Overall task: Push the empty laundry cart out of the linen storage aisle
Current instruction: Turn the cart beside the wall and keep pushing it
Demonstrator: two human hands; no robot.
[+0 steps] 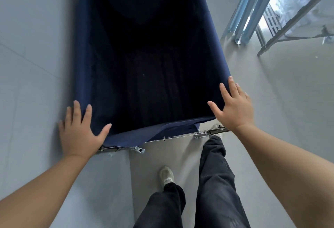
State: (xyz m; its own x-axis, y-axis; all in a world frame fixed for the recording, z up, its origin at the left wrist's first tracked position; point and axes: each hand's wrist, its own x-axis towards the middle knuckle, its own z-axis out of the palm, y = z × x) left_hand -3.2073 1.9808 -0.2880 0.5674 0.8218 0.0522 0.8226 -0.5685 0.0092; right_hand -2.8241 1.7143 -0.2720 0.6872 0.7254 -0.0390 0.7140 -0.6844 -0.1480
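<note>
The laundry cart (85, 50) is a deep navy fabric bin on a metal frame, seen from above, and its dark inside holds nothing. My left hand (80, 130) lies flat on the near left corner of the rim, fingers spread, thumb over the inner edge. Over on the near right corner rests my right hand (233, 105), palm down with fingers splayed. Neither hand is closed around the rim. The frame's chrome bar (173, 137) runs below the near edge between my hands.
A grey wall (32, 47) runs close along the cart's left side. Blue metal shelf posts (245, 16) and a grey rack frame (289, 30) with wrapped white bundles stand at the upper right. My legs and shoes are on the grey floor (271, 86) behind the cart.
</note>
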